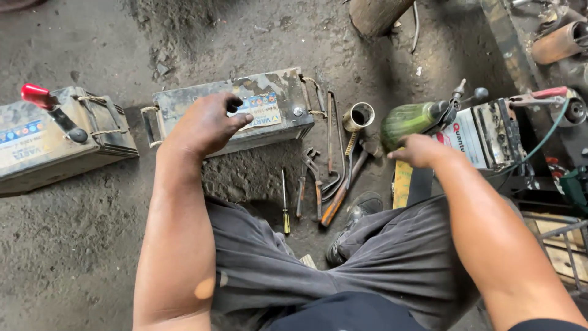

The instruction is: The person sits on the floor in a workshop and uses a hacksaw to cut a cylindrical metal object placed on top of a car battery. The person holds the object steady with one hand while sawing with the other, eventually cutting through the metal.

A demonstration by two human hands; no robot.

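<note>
Three batteries are on the dirt floor here, and the one in the middle is the one getting the attention. The left hand (208,122) is pressed down flat on top of the grey car battery (229,110), fingers spread and loosely curled over the top edge, not gripping anything, just bracing the case so it stays put. The right hand (419,150) is closed around a green plastic bottle (409,121), which sits tipped on its side with the dark cap end pointing away toward the white battery (484,135) on the right; the bottle looks a bit blurred. The grey battery lies just in front of the knees, rope handles at both ends, and the label is half covered by the fingers. Between the two hands there's a scatter of rusty hand tools (331,178), a yellow-handled screwdriver (285,208) and a small metal cup (358,116). Far left is a third battery (55,141) with a red-handled tool (49,104) lying on it. My read: this is the setup stage, battery steadied and bottle in hand but well apart from it. Whatever comes out of that bottle, the next move calls for bringing it across over the tools without knocking the cup, and lining the neck up with an opening on top, which I can't make out from here.
</note>
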